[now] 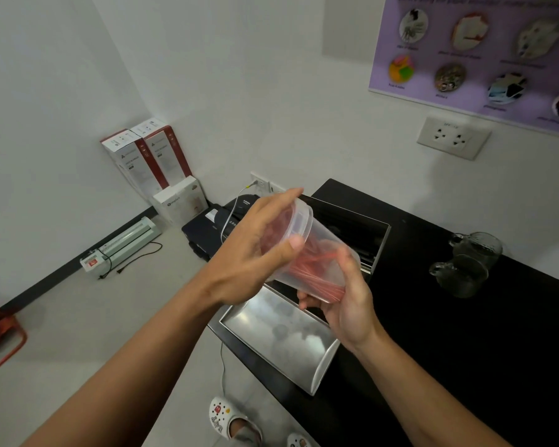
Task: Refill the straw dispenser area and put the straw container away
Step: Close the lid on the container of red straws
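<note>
Black counter point(465, 317) runs off toward 4 o'clock, steel straw dispenser point(281, 337) on its near edge, and just above it I grip the tilted clear straw container point(317, 250) of red straws point(310, 269), right hand point(346, 304) wrapped round its base, left hand point(255, 253) cupped over its rim at 10 o'clock.

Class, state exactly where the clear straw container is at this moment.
In the head view, the straw container is held tilted in mid-frame between the left hand and right hand, above the open steel dispenser on the black counter.

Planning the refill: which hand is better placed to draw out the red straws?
Probably the left hand: its fingers are at the clear container's open mouth, while the right hand grips its base.
</note>
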Tool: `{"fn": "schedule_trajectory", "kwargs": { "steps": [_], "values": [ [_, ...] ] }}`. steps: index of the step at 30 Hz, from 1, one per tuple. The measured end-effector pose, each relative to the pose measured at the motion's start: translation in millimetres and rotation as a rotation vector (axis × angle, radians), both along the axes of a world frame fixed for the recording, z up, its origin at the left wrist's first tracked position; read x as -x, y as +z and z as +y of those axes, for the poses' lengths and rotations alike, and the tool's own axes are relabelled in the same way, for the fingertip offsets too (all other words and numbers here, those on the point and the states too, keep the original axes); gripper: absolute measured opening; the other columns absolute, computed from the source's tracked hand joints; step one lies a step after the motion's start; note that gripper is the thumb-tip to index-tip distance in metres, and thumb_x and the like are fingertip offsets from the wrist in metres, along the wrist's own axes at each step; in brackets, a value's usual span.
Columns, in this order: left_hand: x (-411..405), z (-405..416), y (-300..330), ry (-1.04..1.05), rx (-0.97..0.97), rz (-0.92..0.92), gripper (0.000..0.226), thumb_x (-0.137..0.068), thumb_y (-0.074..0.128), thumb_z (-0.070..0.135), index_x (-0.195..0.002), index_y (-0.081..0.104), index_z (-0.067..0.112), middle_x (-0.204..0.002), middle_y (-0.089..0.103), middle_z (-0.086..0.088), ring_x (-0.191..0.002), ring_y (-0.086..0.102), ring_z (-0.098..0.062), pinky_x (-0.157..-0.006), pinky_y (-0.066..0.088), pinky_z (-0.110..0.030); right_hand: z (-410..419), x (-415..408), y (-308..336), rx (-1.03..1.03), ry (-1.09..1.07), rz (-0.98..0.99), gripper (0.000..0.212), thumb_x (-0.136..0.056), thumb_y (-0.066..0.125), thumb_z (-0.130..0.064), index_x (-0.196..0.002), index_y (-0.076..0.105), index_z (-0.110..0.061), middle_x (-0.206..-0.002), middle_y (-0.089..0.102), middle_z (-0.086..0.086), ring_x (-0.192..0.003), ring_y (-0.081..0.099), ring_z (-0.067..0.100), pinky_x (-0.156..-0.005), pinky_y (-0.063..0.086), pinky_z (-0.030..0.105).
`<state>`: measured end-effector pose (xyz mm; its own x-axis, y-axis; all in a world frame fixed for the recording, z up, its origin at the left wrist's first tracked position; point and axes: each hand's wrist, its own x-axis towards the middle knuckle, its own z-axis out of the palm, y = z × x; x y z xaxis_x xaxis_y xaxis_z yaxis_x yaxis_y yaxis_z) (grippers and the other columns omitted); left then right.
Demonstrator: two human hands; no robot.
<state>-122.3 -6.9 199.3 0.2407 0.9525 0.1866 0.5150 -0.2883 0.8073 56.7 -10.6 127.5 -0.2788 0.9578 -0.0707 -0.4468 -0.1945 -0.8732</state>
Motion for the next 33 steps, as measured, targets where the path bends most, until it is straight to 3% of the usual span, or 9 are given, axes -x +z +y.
{"fn": "schedule_trajectory", "kwargs": {
  "steps": [3,6,12,15,21,23,27,30,33],
  "values": [
    [-5,-3,4,0.086,0.105,-0.186,0.071,-0.092,0.049,0.065,-0.157,0.043,0.038,-0.158,0.048,0.017,-0.147,0.041,0.003,-0.125,0.033,-0.039,0,-1,-1,-0.148,-0.114,-0.071,0.048,-0.091,0.058,-0.062,-0.13,0.058,-0.033,-0.12,0.071,0.009,-0.101,0.073,0.036,-0.066,0.06,0.043],
    [-13,-6,8,0.16,0.112,-0.276,0.072,-0.086,0.06,0.064,-0.152,0.052,0.034,-0.153,0.057,0.006,-0.143,0.051,-0.011,-0.12,0.041,-0.049,-3,3,0,-0.229,-0.161,-0.1,0.045,-0.093,0.057,-0.065,-0.128,0.057,-0.036,-0.124,0.068,0.011,-0.11,0.07,0.039,-0.075,0.058,0.041],
    [-18,-12,2,0.231,0.044,-0.341,0.066,-0.086,0.065,0.047,-0.145,0.058,0.02,-0.134,0.063,-0.016,-0.126,0.061,-0.033,-0.107,0.048,-0.063,-1,5,3,-0.146,-0.088,-0.025,0.046,-0.093,0.054,-0.054,-0.124,0.06,-0.021,-0.099,0.071,0.009,-0.072,0.067,0.018,-0.05,0.046,0.025],
    [-17,-11,2,0.224,0.011,-0.31,0.065,-0.088,0.065,0.047,-0.146,0.058,0.02,-0.134,0.063,-0.012,-0.126,0.061,-0.031,-0.106,0.05,-0.061,1,5,0,-0.088,-0.067,-0.011,0.046,-0.088,0.054,-0.06,-0.118,0.061,-0.026,-0.088,0.071,0.003,-0.059,0.055,0.019,-0.045,0.035,0.028],
    [-14,-11,0,0.221,0.003,-0.281,0.064,-0.088,0.064,0.048,-0.146,0.058,0.023,-0.135,0.062,-0.006,-0.127,0.06,-0.028,-0.106,0.049,-0.062,3,9,0,-0.055,-0.042,0.01,0.036,-0.087,0.055,-0.061,-0.106,0.069,-0.034,-0.083,0.073,0.002,-0.051,0.051,0.018,-0.041,0.034,0.026],
    [-13,-11,1,0.205,0.017,-0.249,0.064,-0.088,0.062,0.05,-0.147,0.056,0.026,-0.138,0.061,-0.003,-0.13,0.058,-0.025,-0.107,0.049,-0.06,4,9,-2,-0.07,-0.056,0.029,0.04,-0.091,0.053,-0.059,-0.113,0.068,-0.03,-0.09,0.074,0.005,-0.054,0.057,0.019,-0.042,0.039,0.027],
    [-10,-6,8,0.168,0.095,-0.196,0.068,-0.089,0.054,0.063,-0.152,0.049,0.038,-0.149,0.054,0.012,-0.14,0.051,-0.006,-0.116,0.046,-0.042,8,12,-1,-0.076,-0.068,0.013,0.075,-0.093,0.051,-0.058,-0.138,0.047,0.002,-0.116,0.067,0.03,-0.081,0.067,0.035,-0.052,0.051,0.037],
    [-5,-1,15,0.165,0.237,-0.307,0.057,-0.089,0.044,0.074,-0.142,0.051,0.056,-0.153,0.053,0.019,-0.14,0.051,-0.001,-0.116,0.043,-0.037,9,10,-1,-0.068,-0.075,0.03,0.078,-0.092,0.053,-0.058,-0.139,0.044,0.003,-0.113,0.069,0.023,-0.082,0.067,0.035,-0.057,0.054,0.039],
    [-1,0,18,0.144,0.334,-0.317,0.02,-0.096,0.052,0.067,-0.103,0.071,0.065,-0.112,0.077,0.022,-0.1,0.074,0.001,-0.083,0.063,-0.025,11,3,-3,-0.035,-0.082,0.032,0.076,-0.091,0.052,-0.061,-0.138,0.047,-0.001,-0.109,0.076,0.009,-0.088,0.072,0.033,-0.061,0.058,0.042]
  ]
}}
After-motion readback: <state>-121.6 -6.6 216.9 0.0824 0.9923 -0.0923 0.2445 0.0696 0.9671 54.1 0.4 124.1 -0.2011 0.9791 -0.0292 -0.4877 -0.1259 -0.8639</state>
